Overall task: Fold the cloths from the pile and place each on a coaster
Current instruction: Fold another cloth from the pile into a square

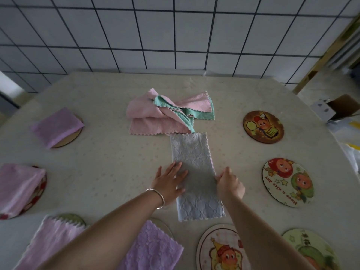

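A grey cloth (195,176), folded into a long strip, lies on the tabletop (109,152) just in front of the pink-and-green pile (167,114). The left hand (171,182) presses flat on its left edge; the right hand (229,184) pinches its right edge. Four bare coasters (263,127) lie to the right.

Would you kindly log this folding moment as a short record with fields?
cloth in work: grey cloth, folded into a long strip, flat on the table
left hand: flat on the strip's left side
right hand: pinches the strip's right edge
pile: pink and green cloths, behind the strip
covered coasters: four on the left, each under a folded cloth, e.g. purple cloth
bare coasters: four on the right, e.g. the far one
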